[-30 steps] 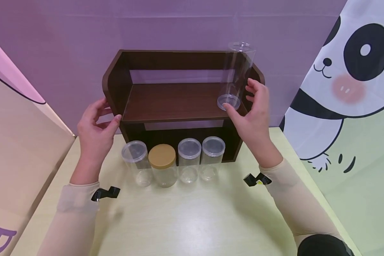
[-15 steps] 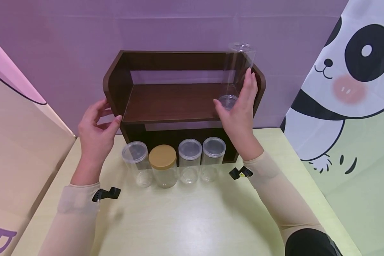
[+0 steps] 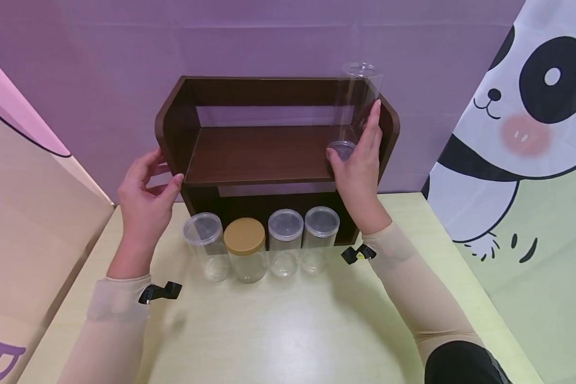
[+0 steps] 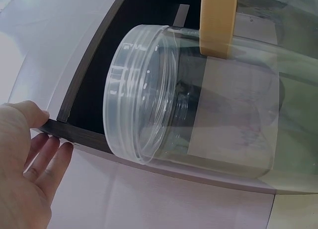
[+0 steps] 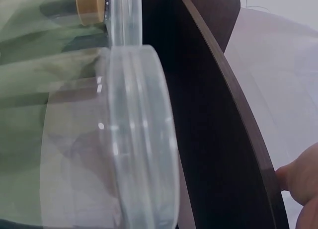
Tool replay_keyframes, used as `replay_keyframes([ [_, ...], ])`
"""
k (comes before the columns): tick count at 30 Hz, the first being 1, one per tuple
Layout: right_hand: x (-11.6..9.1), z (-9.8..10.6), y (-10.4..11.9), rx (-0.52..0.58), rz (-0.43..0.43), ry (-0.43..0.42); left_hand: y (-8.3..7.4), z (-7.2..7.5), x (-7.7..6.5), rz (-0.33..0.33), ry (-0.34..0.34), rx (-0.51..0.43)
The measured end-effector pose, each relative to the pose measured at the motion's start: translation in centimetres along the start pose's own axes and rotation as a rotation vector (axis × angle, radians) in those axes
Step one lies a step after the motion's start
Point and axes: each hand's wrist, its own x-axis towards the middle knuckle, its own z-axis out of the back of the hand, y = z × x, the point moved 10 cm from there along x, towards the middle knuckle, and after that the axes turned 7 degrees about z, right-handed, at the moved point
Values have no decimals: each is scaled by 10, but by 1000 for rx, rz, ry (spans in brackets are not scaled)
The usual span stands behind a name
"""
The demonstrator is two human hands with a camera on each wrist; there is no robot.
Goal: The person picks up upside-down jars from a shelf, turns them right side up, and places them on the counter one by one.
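A dark brown two-tier wooden shelf [image 3: 264, 152] stands at the back of the table. My left hand [image 3: 146, 194] pinches the front edge of its left side panel, thumb in front and fingers on the outer side. On the upper tier, at the right end, a tall clear plastic jar [image 3: 349, 106] stands upright. My right hand [image 3: 360, 176] is at this jar, fingers straight along its right side and thumb at the front of its base. In the right wrist view the thumb [image 5: 298, 182] is at the shelf board's edge; the fingers are mostly out of frame.
Several clear jars stand in a row before the lower tier: a clear-lidded jar [image 3: 203, 229], a tan-lidded jar [image 3: 244, 237] and two more clear-lidded jars [image 3: 285, 224] to the right. A purple cloth [image 3: 269, 37] hangs behind the shelf; a panda-print panel [image 3: 523, 106] is at right.
My right hand has moved left and closer around the tall jar's base, its fingers straightening upward. The jar has shifted slightly back. My left hand has kept its hold on the shelf.
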Motion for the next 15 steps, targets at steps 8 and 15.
replay_keyframes([
  [8,0,2,3,38,72,-47,-1,-1,0,-10,-2,-8],
  [15,-2,2,6,102,118,-53,-1,-1,0,-20,-4,-15],
])
